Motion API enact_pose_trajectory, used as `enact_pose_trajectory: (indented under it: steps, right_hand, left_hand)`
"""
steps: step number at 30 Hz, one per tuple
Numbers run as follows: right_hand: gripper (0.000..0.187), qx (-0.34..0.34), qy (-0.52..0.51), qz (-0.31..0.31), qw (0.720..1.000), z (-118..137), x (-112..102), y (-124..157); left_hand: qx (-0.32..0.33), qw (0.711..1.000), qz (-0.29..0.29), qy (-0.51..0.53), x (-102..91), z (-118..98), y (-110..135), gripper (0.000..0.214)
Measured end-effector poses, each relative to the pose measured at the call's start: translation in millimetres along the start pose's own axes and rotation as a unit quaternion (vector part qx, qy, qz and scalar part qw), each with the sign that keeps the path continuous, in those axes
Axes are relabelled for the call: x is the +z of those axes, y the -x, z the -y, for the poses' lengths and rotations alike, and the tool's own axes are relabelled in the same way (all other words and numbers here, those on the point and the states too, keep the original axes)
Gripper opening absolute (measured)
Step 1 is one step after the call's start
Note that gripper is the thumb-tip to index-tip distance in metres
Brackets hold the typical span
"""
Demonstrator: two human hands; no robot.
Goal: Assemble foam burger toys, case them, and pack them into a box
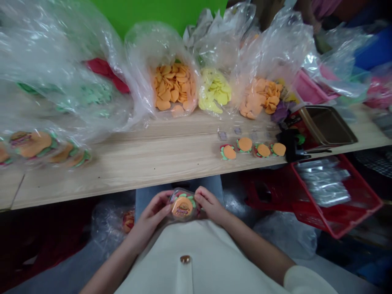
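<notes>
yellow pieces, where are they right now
In the head view, the yellow pieces sit in a clear bag on the far side of the table, just right of centre, between two bags of orange pieces.

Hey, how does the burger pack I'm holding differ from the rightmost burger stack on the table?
Place: the burger pack is held off the table between your left hand and right hand; the rightmost burger stack sits on it, near the front edge.

Look: the burger pack shows a burger picture over its orange round; the rightmost burger stack's orange top looks plain.

Shared: both show an orange round with green edging out from it.
</notes>
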State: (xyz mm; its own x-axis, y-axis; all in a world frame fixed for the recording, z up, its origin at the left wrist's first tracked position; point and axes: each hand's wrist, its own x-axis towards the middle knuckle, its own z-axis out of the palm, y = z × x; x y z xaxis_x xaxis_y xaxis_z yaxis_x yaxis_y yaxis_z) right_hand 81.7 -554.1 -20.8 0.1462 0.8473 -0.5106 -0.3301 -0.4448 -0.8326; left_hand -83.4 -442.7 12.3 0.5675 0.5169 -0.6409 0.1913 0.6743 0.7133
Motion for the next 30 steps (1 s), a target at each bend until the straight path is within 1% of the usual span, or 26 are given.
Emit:
enact_pose_trajectory:
  steps: [2, 4, 5, 7, 9, 12, 14, 16, 19, 21, 24, 27, 30]
  right_hand:
    - [0.033, -0.019, 0.001, -0.009, 1.000, 1, -2, -1]
    - [0.033, -0.043, 0.077, 0.025, 0.996, 9, -5, -4]
    - [0.032, -0.058, 0.128, 0.036, 0.989, 15, -7, -7]
    - [0.029, -0.085, 0.207, 0.043, 0.974, 27, -10, -15]
    - [0.028, -0.106, 0.240, 0.046, 0.964, 35, -8, -25]
    - [0.034, -0.141, 0.276, 0.065, 0.948, 34, 0, -34]
    - [0.035, -0.162, 0.289, 0.048, 0.942, 27, 4, -34]
    - [0.033, -0.170, 0.288, 0.031, 0.942, 21, 6, -30]
    - [0.032, -0.178, 0.302, 0.017, 0.936, 16, 6, -23]
    - [0.033, -0.181, 0.320, 0.011, 0.930, 16, 5, -20]
    - [0.034, -0.175, 0.337, -0.002, 0.925, 14, 4, -15]
    - [0.034, -0.169, 0.335, -0.024, 0.927, 10, 3, -12]
    - [0.035, -0.167, 0.318, -0.042, 0.932, 4, 2, -12]
  left_hand:
    - [-0.019, 0.998, -0.020, 0.053, -3.1, 2, -1, 0.027]
    - [-0.027, 0.997, -0.039, 0.054, -7.9, -1, -6, 0.025]
    - [-0.027, 0.998, -0.035, 0.035, -10.4, -5, -10, 0.026]
    - [-0.027, 0.999, -0.001, -0.027, -14.3, -15, -17, 0.028]
    - [-0.029, 0.996, 0.034, -0.078, -15.6, -25, -23, 0.028]
    - [-0.035, 0.994, 0.040, -0.093, -14.7, -30, -24, 0.026]
    - [-0.051, 0.997, 0.032, -0.053, -14.2, -26, -19, 0.024]
    - [-0.076, 0.997, 0.025, 0.010, -13.7, -18, -12, 0.024]
    - [-0.104, 0.991, -0.003, 0.080, -10.5, -8, -4, 0.022]
    - [-0.103, 0.991, -0.020, 0.081, -6.5, -6, -2, 0.021]
    - [-0.081, 0.995, -0.026, 0.045, -0.4, -8, -4, 0.022]
    - [-0.069, 0.997, -0.015, 0.027, 2.8, -12, -9, 0.020]
    - [-0.073, 0.997, 0.014, 0.031, 1.4, -13, -8, 0.019]
